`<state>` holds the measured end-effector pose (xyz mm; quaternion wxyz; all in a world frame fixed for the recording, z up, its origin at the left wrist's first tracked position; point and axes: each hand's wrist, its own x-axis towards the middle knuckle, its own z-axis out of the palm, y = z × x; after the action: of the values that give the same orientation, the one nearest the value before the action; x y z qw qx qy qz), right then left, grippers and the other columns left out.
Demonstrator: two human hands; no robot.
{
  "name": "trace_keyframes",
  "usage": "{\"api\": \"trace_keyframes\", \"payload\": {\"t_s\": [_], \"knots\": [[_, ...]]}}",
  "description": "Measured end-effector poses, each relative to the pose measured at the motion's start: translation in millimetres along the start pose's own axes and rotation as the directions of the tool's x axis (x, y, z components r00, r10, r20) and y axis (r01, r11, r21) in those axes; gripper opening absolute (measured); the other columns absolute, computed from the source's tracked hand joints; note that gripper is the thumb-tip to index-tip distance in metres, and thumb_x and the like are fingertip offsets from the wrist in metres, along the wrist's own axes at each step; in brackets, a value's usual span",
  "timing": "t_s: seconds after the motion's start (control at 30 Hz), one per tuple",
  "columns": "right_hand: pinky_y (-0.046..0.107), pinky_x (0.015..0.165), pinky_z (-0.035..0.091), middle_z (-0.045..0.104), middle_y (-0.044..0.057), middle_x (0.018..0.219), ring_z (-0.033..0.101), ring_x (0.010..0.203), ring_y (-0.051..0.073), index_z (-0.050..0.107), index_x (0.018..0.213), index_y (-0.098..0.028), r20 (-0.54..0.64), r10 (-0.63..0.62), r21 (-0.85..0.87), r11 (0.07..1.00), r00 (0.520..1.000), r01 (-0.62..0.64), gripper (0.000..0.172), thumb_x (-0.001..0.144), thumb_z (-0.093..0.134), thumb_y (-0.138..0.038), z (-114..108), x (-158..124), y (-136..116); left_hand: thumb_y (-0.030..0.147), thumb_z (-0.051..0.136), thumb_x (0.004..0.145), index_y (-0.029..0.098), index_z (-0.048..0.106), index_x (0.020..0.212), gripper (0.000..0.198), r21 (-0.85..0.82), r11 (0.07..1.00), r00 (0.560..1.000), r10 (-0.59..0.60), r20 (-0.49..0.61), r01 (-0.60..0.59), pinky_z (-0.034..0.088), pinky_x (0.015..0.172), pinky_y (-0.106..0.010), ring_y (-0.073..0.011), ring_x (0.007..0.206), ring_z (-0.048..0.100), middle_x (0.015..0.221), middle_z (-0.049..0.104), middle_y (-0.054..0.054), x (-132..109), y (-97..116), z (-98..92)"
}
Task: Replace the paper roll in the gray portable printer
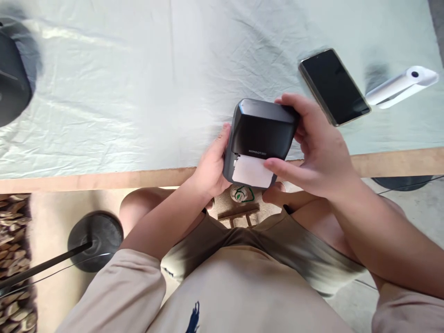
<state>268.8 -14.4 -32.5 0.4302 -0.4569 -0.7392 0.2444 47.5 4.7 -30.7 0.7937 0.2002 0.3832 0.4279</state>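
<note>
A small black label printer (261, 132) is held above the table's near edge. White label paper (250, 171) sticks out of its slot. My left hand (211, 166) grips the printer's left side from below. My right hand (314, 143) wraps round its right side, thumb resting on the edge of the white label and fingers over the top.
The table (104, 92) is covered with a pale cloth and has a wooden front edge (69, 181). A dark smartphone (333, 86) and a white paper roll (402, 86) lie at the right. A black round object (12, 78) sits far left. A stand base (95, 238) is on the floor.
</note>
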Motion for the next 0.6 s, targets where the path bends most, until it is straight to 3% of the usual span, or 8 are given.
{"api": "trace_keyframes", "payload": {"t_s": [0.13, 0.23, 0.3, 0.37, 0.47, 0.6], "knots": [[0.058, 0.13, 0.07, 0.064, 0.012, 0.178, 0.069, 0.164, 0.036, 0.049, 0.182, -0.04, 0.028, -0.044, -0.004, 0.999, 0.999, 0.044, 0.088, 0.103, 0.085, -0.05, -10.4, 2.5, -5.0, 0.065, 0.077, 0.117, 0.024, 0.087, 0.122, 0.043, -0.026, 1.0, 1.0, -0.004, 0.001, 0.004, 0.073, 0.123, -0.047, -0.0381, 0.157, 0.077, 0.116, 0.093, -0.005, 2.2, -0.4, 0.1], [0.058, 0.119, 0.074, 0.071, 0.012, 0.166, 0.068, 0.164, 0.04, 0.058, 0.173, -0.04, 0.007, -0.007, -0.175, 0.985, 1.0, 0.008, 0.088, 0.095, 0.097, -0.053, -12.3, 14.6, -14.0, 0.074, 0.074, 0.114, 0.022, 0.084, 0.122, 0.053, 0.001, 1.0, 0.991, -0.013, 0.13, 0.013, 0.072, 0.123, -0.055, -0.0436, 0.153, 0.079, 0.117, 0.091, -0.009, 3.1, -0.7, 2.5], [0.054, 0.109, 0.075, 0.077, 0.011, 0.153, 0.073, 0.156, 0.04, 0.063, 0.167, -0.04, 0.031, 0.004, -0.258, 0.966, 1.0, 0.004, 0.083, 0.093, 0.099, -0.055, -8.4, 25.0, -22.4, 0.083, 0.081, 0.104, 0.023, 0.082, 0.12, 0.062, 0.055, 0.998, 0.976, -0.004, 0.217, -0.008, 0.076, 0.113, -0.056, -0.0464, 0.146, 0.083, 0.117, 0.089, -0.011, 2.8, -1.2, 1.7], [0.05, 0.103, 0.074, 0.081, 0.01, 0.144, 0.076, 0.148, 0.039, 0.068, 0.162, -0.039, 0.059, -0.006, -0.294, 0.956, 0.998, 0.023, 0.075, 0.095, 0.097, -0.056, -3.0, 33.8, -30.9, 0.081, 0.094, 0.095, 0.026, 0.08, 0.123, 0.063, 0.116, 0.993, 0.967, 0.002, 0.255, -0.033, 0.078, 0.1, -0.049, -0.0424, 0.13, 0.089, 0.117, 0.089, -0.009, 1.6, -1.6, -1.0], [0.046, 0.096, 0.071, 0.084, 0.009, 0.133, 0.08, 0.138, 0.037, 0.071, 0.155, -0.037, 0.085, -0.008, -0.329, 0.944, 0.996, 0.036, 0.063, 0.1, 0.092, -0.057, -1.1, 38.5, -39.2, 0.069, 0.102, 0.095, 0.026, 0.079, 0.129, 0.06, 0.151, 0.988, 0.972, 0.004, 0.233, -0.04, 0.074, 0.085, -0.039, -0.0301, 0.102, 0.09, 0.116, 0.087, -0.006, -1.0, -1.2, -3.4], [0.04, 0.083, 0.063, 0.086, 0.006, 0.114, 0.083, 0.115, 0.033, 0.075, 0.148, -0.036, 0.108, 0.015, -0.385, 0.923, 0.994, 0.027, 0.048, 0.105, 0.084, -0.054, -16.8, 28.0, -33.9, 0.061, 0.108, 0.091, 0.024, 0.079, 0.124, 0.057, 0.141, 0.989, 0.978, 0.013, 0.208, -0.043, 0.071, 0.081, -0.032, -0.0218, 0.091, 0.084, 0.106, 0.082, -0.002, -3.6, 0.5, 0.6]]}}
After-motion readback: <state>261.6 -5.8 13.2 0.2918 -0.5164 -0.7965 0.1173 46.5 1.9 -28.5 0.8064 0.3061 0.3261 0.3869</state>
